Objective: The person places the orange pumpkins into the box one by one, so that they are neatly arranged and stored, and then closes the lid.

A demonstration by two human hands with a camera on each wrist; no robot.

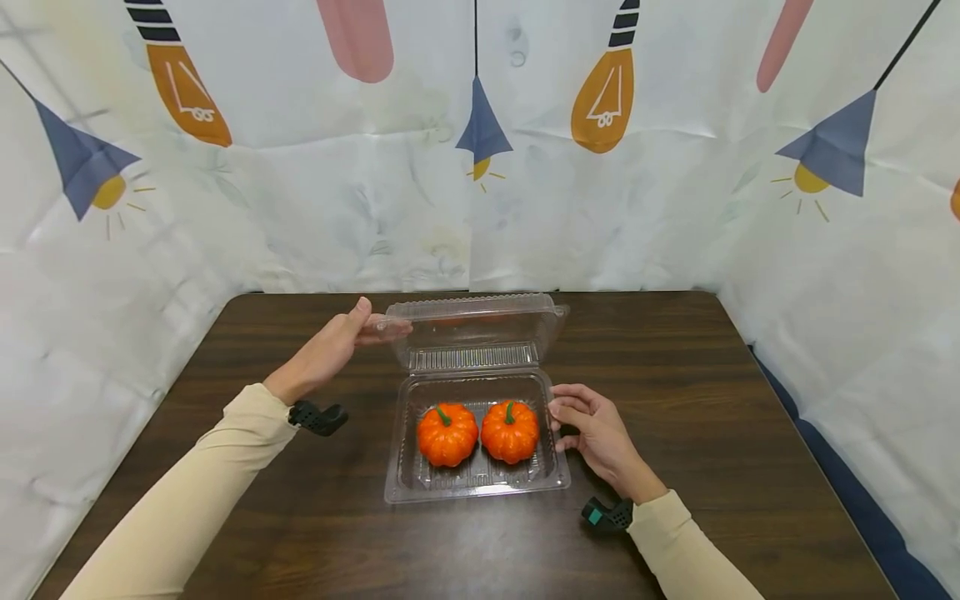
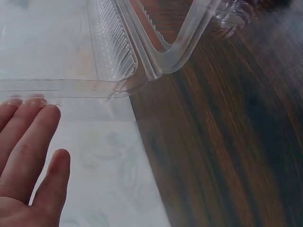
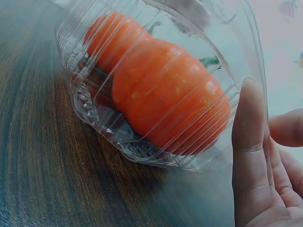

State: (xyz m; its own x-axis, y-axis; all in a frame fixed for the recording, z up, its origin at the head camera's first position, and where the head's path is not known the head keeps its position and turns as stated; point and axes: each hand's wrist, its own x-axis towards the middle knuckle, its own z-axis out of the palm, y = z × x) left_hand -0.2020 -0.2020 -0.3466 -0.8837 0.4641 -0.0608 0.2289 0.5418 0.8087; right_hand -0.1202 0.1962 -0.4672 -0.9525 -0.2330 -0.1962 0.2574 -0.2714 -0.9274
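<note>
A clear plastic clamshell container (image 1: 480,492) lies on the table with its lid (image 1: 480,310) raised at the back. Two small orange pumpkins with green stems sit side by side in the base, the left pumpkin (image 1: 447,435) and the right pumpkin (image 1: 510,432). My left hand (image 1: 333,346) is at the lid's left side, fingers straight; its fingertips (image 2: 49,111) meet the lid's edge in the left wrist view. With thumb and fingers, my right hand (image 1: 596,433) pinches the base's right rim. Through the container wall, the right wrist view shows the nearer pumpkin (image 3: 165,94).
The dark wood-grain table (image 1: 660,358) extends around the container. Behind it and along both sides hangs a white printed cloth (image 1: 300,208). Black bands (image 1: 318,418) circle both wrists.
</note>
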